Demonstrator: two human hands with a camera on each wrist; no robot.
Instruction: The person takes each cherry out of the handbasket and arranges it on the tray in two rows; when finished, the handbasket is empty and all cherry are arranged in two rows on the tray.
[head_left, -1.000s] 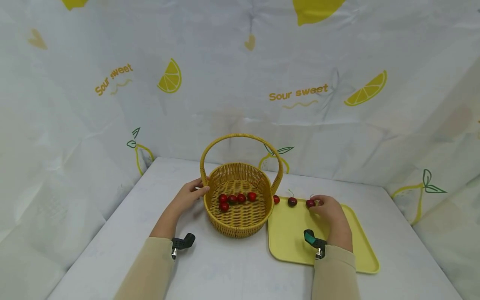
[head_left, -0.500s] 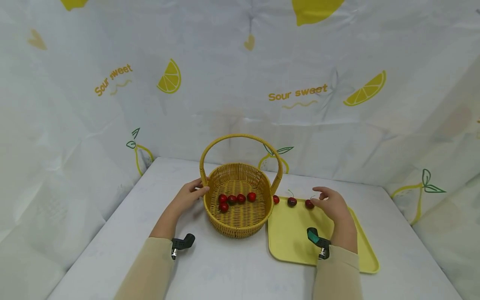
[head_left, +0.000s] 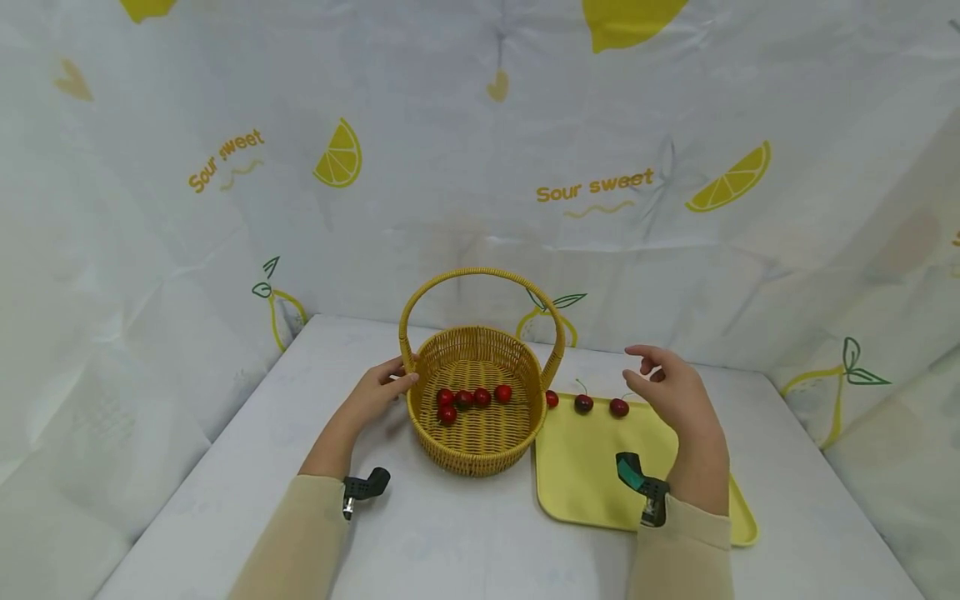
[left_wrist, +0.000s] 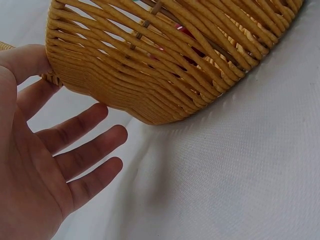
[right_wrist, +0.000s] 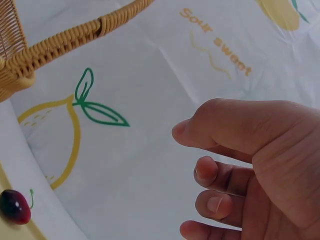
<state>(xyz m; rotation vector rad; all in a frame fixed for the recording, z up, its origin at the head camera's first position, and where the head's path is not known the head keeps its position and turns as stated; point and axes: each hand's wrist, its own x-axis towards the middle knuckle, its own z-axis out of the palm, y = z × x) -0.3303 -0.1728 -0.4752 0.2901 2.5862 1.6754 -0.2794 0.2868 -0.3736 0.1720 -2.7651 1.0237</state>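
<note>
A yellow wicker basket (head_left: 480,462) with a tall hoop handle stands mid-table, several red cherries (head_left: 482,397) on its bottom. At its left side is my left hand (head_left: 375,392); thumb and forefinger pinch the rim by the handle's foot, while the other fingers (left_wrist: 95,150) spread loosely below. My right hand (head_left: 678,396) hovers above the back right of a yellow tray (head_left: 585,492), fingers loosely bent and apart from the thumb, holding nothing. Along the tray's back edge lie three cherries; the dark red one (head_left: 618,407) nearest that hand has a green stem.
The tray sits right against the basket's right side. A white cloth covers the table (head_left: 450,542), and a white curtain (head_left: 450,225) with lemon prints hangs close behind and at both sides. The basket's handle (head_left: 480,271) arches high over its opening.
My right hand has let go of the rightmost cherry at the tray's back edge and risen up and to the right. The left hand and basket stay put.
</note>
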